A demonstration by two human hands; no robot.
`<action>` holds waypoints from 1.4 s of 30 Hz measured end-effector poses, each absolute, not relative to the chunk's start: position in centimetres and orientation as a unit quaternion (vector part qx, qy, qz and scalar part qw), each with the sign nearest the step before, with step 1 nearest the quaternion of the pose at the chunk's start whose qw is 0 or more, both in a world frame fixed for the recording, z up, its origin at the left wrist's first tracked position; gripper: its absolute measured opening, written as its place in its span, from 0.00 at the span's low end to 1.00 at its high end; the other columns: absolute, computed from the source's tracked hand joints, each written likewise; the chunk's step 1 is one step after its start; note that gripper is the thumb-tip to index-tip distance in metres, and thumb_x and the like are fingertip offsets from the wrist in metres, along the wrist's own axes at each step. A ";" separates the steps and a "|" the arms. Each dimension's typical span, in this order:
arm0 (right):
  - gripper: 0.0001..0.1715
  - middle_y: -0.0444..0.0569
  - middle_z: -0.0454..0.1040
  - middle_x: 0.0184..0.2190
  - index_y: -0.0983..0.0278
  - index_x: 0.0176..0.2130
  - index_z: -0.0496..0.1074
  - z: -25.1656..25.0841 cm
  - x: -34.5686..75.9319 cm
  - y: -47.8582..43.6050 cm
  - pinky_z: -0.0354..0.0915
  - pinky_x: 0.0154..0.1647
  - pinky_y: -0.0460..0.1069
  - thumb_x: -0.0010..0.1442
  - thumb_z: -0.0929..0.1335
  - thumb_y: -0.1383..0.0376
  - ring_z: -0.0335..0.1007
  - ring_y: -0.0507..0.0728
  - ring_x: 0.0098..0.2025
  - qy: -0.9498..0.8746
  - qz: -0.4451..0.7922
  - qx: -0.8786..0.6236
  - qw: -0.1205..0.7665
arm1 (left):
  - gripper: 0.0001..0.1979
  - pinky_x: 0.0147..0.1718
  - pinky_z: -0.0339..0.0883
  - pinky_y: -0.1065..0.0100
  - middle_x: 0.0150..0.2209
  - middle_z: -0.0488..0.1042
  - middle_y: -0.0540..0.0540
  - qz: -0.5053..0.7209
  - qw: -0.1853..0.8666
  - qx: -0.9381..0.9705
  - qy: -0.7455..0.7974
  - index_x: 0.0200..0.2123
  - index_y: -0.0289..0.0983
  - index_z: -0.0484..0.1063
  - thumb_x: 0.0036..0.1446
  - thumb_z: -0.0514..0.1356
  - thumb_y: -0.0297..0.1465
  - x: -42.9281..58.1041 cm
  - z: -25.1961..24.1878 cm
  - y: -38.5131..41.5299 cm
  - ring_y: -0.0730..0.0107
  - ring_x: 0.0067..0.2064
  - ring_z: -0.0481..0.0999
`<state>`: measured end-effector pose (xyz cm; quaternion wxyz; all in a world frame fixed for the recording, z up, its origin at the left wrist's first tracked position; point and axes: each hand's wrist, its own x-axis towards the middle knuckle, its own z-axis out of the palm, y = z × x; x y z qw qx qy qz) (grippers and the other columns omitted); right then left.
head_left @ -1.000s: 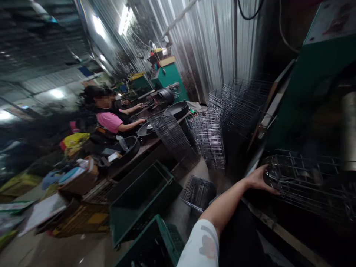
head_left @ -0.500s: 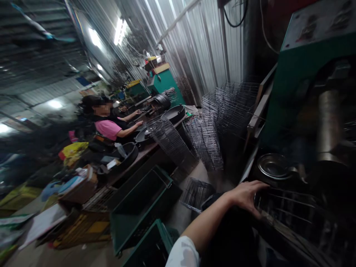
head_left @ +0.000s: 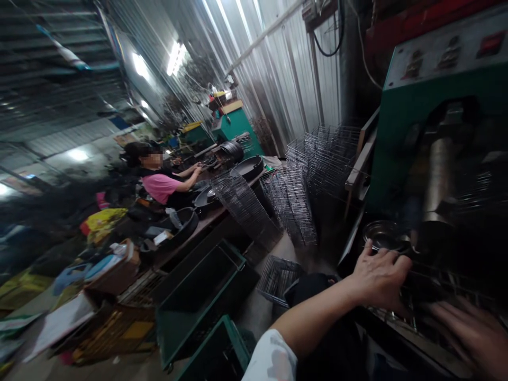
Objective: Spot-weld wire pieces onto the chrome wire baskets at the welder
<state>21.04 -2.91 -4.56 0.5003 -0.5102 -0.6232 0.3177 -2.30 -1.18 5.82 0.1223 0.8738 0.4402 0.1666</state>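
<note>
My left hand (head_left: 381, 275) reaches in from below, palm down over the dark machine bed, fingers bent and apart. Its fingertips are at the near edge of a round metal dish (head_left: 381, 233); whether they touch it I cannot tell. Thin metal wires show just beyond and below the thumb. My right hand (head_left: 472, 330) enters at the lower right, blurred by motion, its fingers pointing left towards those wires. What lies under its palm is hidden. Behind both hands stands a green machine (head_left: 400, 127) with a metal cylinder (head_left: 438, 169) sticking out towards me.
Stacks of wire racks (head_left: 291, 198) stand left of the machine. A small wire basket (head_left: 280, 278) is on the floor near my legs. Green crates (head_left: 198, 312) lie further left. A co-worker in a pink top (head_left: 161, 186) works at a long bench (head_left: 206, 219) with black pans.
My left hand has left the wire rack's edge and moved right, close to the dish. My right hand has come into view at the lower right. The view has shifted slightly.
</note>
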 end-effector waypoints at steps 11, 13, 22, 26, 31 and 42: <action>0.20 0.53 0.78 0.42 0.67 0.50 0.72 2.9 18.3 -5.4 0.64 0.44 0.57 0.64 0.59 0.77 0.68 0.64 0.43 -0.899 -0.122 -0.362 0.213 | 0.41 0.68 0.45 0.42 0.55 0.72 0.41 0.235 0.121 0.834 0.485 0.52 0.41 0.60 0.34 0.73 0.39 -1.9 5.8 -0.9 0.50 0.58 0.72; 0.16 0.52 0.78 0.43 0.68 0.50 0.73 3.8 18.5 -5.4 0.63 0.46 0.56 0.67 0.61 0.76 0.67 0.62 0.44 -0.896 -0.114 -0.377 0.205 | 0.38 0.68 0.44 0.44 0.57 0.71 0.42 0.240 0.124 0.834 0.480 0.50 0.41 0.59 0.35 0.72 0.39 -2.0 5.6 -0.7 0.51 0.58 0.72; 0.14 0.53 0.79 0.44 0.69 0.50 0.74 4.5 18.9 -5.6 0.58 0.46 0.55 0.71 0.62 0.73 0.67 0.60 0.45 -0.892 -0.092 -0.376 0.232 | 0.36 0.69 0.42 0.48 0.57 0.71 0.43 0.241 0.105 0.836 0.482 0.50 0.42 0.58 0.38 0.71 0.37 -1.9 5.9 -0.7 0.52 0.58 0.72; 0.14 0.53 0.79 0.47 0.68 0.52 0.74 4.5 19.0 -5.1 0.57 0.46 0.55 0.70 0.63 0.73 0.67 0.60 0.46 -0.889 -0.075 -0.394 0.221 | 0.37 0.68 0.44 0.47 0.56 0.72 0.42 0.241 0.104 0.839 0.476 0.50 0.42 0.57 0.39 0.71 0.39 -1.9 5.9 0.0 0.51 0.58 0.72; 0.15 0.52 0.79 0.48 0.68 0.53 0.73 4.5 19.1 -4.2 0.56 0.45 0.55 0.67 0.67 0.74 0.67 0.60 0.47 -0.886 -0.072 -0.404 0.215 | 0.44 0.68 0.44 0.46 0.49 0.75 0.46 0.230 0.116 0.832 0.491 0.56 0.42 0.54 0.37 0.72 0.41 -1.7 6.3 1.0 0.53 0.53 0.76; 0.14 0.50 0.79 0.47 0.66 0.53 0.73 4.6 19.1 -2.7 0.54 0.44 0.54 0.69 0.65 0.71 0.66 0.60 0.47 -0.880 -0.064 -0.405 0.242 | 0.39 0.66 0.48 0.45 0.45 0.76 0.48 0.228 0.118 0.823 0.507 0.52 0.44 0.57 0.39 0.71 0.43 -1.6 6.8 2.1 0.54 0.49 0.78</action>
